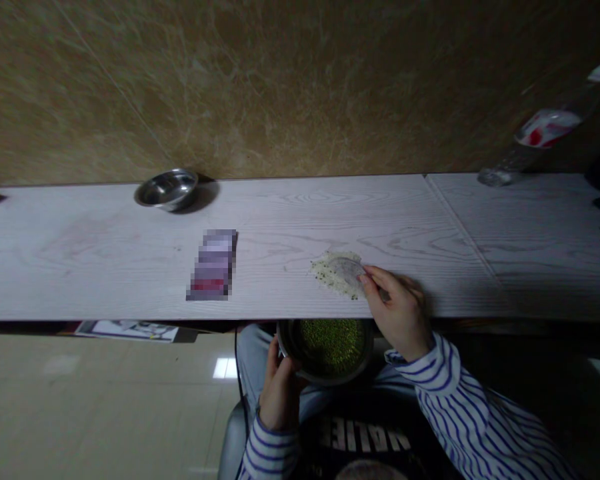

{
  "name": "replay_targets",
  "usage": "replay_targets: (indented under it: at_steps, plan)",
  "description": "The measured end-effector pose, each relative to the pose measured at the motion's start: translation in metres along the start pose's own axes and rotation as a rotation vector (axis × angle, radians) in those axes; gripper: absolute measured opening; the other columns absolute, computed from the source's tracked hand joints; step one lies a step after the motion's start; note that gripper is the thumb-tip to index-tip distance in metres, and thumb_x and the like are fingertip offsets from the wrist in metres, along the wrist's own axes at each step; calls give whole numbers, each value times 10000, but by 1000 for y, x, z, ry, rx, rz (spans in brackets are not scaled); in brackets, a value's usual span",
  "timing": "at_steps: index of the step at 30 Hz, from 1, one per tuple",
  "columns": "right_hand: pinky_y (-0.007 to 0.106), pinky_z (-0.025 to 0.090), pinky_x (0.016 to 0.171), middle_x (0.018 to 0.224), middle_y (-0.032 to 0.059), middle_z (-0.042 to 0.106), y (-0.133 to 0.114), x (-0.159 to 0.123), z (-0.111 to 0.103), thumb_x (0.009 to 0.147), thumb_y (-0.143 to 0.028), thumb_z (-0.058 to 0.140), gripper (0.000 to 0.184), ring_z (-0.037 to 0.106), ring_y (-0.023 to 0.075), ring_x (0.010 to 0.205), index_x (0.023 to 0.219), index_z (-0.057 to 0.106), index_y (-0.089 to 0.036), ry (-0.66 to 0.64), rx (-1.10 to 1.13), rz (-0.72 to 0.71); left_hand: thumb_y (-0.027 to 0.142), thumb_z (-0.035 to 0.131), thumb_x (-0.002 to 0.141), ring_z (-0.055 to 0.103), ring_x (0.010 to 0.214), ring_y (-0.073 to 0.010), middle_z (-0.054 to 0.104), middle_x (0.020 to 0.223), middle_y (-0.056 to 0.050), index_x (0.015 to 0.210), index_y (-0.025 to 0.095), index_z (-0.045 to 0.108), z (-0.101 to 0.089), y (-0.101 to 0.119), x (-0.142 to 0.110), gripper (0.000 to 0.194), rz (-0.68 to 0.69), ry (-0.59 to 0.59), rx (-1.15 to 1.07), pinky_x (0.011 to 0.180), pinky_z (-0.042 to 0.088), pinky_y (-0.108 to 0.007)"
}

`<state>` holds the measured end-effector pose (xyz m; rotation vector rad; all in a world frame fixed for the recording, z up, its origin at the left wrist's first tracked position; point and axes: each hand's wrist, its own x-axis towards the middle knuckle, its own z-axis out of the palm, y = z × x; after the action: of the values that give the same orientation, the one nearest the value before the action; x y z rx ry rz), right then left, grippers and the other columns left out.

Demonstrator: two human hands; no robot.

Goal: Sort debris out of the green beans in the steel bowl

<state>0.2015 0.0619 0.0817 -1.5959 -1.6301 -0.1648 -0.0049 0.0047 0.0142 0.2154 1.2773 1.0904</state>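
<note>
My left hand (281, 383) grips the left rim of a metal bowl (369, 357), held over my lap just below the table's front edge. Green beans (333, 343), like mung beans, fill much of it. Above the tabletop, my right hand (397, 310) pinches a thin, greyish, rounded flat piece (349, 268); its exact kind is unclear. That piece lies over a small heap of white grains (333, 280) mixed with a few green beans. The fingers hide its near end.
A second metal bowl (167, 190) sits tilted against the wall side of the white wood-grain table (270, 220). A blurred purple packet (214, 263) lies left of the heap. At the back right stands a clear plastic bottle (545, 130). The wall (280, 87) borders the table.
</note>
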Motion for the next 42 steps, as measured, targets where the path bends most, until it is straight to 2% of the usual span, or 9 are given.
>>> replay_targets:
  at_steps: [4, 7, 10, 14, 19, 24, 28, 33, 42]
  plan:
    - [339, 543, 725, 836, 82, 787, -2, 2, 1, 919, -240, 572, 186, 728, 213, 709, 1004, 727, -187, 15, -40, -30, 243, 699, 591, 575, 700, -185, 658, 1067, -61, 1261, 286, 583, 0, 0, 1, 682, 0, 9, 3, 586, 479, -294]
    - [339, 528, 711, 813, 92, 784, -3, 7, 4, 916, -235, 570, 192, 716, 215, 674, 993, 731, -165, 20, -85, -39, 237, 698, 592, 547, 650, -159, 654, 1032, -50, 1270, 293, 575, 1, 2, 0, 692, -12, 15, 9, 568, 455, -280]
    - [338, 513, 708, 814, 94, 783, -4, 12, 9, 922, -243, 551, 212, 711, 214, 666, 1001, 732, -165, -16, -109, -27, 240, 699, 587, 563, 672, -174, 661, 1018, -53, 1295, 295, 558, 2, 3, 0, 723, -15, 28, 16, 566, 444, -277]
    - [339, 490, 711, 838, 107, 783, -9, 13, 15, 930, -224, 530, 226, 709, 213, 663, 1011, 728, -150, -76, -80, -31, 239, 696, 576, 590, 738, -203, 661, 1013, -59, 1251, 284, 582, 4, 5, -2, 686, 4, 28, -3, 618, 481, -305]
    - [326, 460, 721, 828, 86, 785, -16, 11, 18, 934, -202, 532, 213, 707, 197, 675, 1016, 722, -153, -110, -58, -63, 178, 656, 583, 536, 667, -157, 648, 948, -29, 1211, 278, 584, 6, 10, -3, 639, -1, -11, -15, 614, 481, -290]
    - [328, 442, 718, 861, 75, 789, -21, 8, 17, 932, -189, 554, 185, 713, 195, 698, 1021, 713, -154, -122, -12, -113, 176, 662, 593, 542, 718, -157, 642, 1005, -27, 1209, 280, 574, 6, 12, -3, 631, 12, -19, -43, 603, 482, -267]
    - [337, 447, 729, 883, 76, 789, -23, 5, 16, 922, -167, 575, 167, 722, 202, 723, 1020, 708, -147, -130, 45, -128, 171, 659, 609, 537, 695, -142, 647, 983, -26, 1192, 254, 582, 7, 13, -5, 594, 23, -11, -47, 603, 487, -264]
    - [341, 466, 736, 896, 76, 789, -22, 2, 12, 908, -152, 598, 148, 724, 201, 734, 1007, 709, -153, -111, 70, -131, 163, 665, 600, 580, 743, -168, 658, 968, -33, 1208, 245, 576, 9, 15, -7, 620, 18, -5, -56, 601, 490, -262]
    - [329, 510, 708, 854, 68, 782, -9, -10, -11, 885, -158, 638, 120, 724, 200, 740, 982, 708, -165, -55, 103, -108, 152, 653, 597, 569, 763, -172, 646, 987, -35, 1222, 254, 577, 7, 14, -5, 638, 24, 1, -62, 577, 479, -247]
